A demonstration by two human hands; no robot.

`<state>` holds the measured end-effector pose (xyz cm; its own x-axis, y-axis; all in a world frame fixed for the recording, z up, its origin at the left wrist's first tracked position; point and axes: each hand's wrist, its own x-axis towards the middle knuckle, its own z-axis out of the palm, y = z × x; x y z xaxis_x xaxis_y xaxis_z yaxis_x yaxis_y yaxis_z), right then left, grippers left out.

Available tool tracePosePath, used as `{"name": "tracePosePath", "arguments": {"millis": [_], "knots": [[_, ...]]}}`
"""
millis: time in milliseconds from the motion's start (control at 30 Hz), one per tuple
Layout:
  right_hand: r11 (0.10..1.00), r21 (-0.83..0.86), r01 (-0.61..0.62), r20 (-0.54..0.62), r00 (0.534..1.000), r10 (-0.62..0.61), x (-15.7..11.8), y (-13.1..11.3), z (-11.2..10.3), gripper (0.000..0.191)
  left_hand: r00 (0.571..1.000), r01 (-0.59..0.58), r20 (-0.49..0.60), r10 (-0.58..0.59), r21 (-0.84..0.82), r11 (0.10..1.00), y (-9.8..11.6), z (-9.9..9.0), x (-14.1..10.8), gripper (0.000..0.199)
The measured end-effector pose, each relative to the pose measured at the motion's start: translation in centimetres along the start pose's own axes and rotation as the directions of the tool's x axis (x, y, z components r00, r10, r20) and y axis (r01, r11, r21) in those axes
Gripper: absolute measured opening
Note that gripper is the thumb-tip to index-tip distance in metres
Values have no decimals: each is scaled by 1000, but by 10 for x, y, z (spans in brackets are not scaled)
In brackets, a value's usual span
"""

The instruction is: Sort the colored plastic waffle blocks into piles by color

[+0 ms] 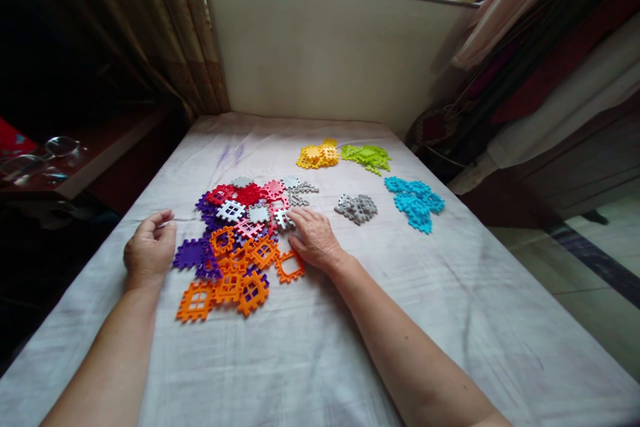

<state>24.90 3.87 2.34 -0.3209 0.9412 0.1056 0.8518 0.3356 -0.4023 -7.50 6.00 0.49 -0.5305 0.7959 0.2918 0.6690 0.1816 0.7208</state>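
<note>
A mixed pile of plastic interlocking tiles lies on the cloth between my hands. Orange tiles [229, 285] are at its near side, purple tiles [189, 254] at the left, red tiles [250, 194] and pink tiles [249, 229] farther back. Pale grey tiles [259, 213] rest on top. My right hand [316, 239] reaches the pile's right edge, its fingertips on a grey window tile [283, 219]. An orange frame tile [290, 267] lies just below that hand. My left hand [150, 247] rests on the cloth left of the purple tiles, fingers curled in, with nothing visible in it.
Separate heaps of yellow tiles [319, 155], lime green tiles [367, 157], blue tiles [415, 202] and darker grey tiles [356, 208] lie farther back and right. A pale sheet [450, 320] covers the surface. Hanging clothes [565, 93] are at the right, a curtain [195, 47] at the left.
</note>
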Motion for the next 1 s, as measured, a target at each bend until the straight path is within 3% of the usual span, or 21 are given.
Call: {"name": "tracePosePath", "arguments": {"millis": [133,233,367,467,567,667,733,833,1000], "knots": [[998,-57,27,-47,998,-29,0,0,1,29,1000,-2,-15,1,-1,1000,-1,2,0,40],[995,-85,49,-80,995,-55,1,3,0,23,1000,-15,-23,15,-20,1000,-1,3,0,41],[996,-75,-40,-258,966,20,3,17,-9,25,1000,-12,-17,12,-12,1000,-2,2,0,42],[981,-17,-191,-428,888,166,1,42,-28,27,1000,-13,-19,13,-12,1000,-2,1,0,41],[933,52,-355,-550,770,324,-5,78,-51,30,1000,-19,-21,19,-13,1000,-2,1,0,40],[847,88,-524,-600,651,464,-16,111,-64,32,1000,-16,-20,17,14,1000,-1,0,0,40],[795,91,-600,-595,607,527,-22,126,-64,33,1000,-17,-20,18,16,1000,-1,0,-1,39],[765,68,-640,-578,600,553,-26,135,-58,32,999,-26,-20,27,7,1000,-1,0,-1,39],[768,19,-640,-540,640,547,-23,134,-49,29,999,-46,-27,46,7,999,-4,2,0,40]]}}
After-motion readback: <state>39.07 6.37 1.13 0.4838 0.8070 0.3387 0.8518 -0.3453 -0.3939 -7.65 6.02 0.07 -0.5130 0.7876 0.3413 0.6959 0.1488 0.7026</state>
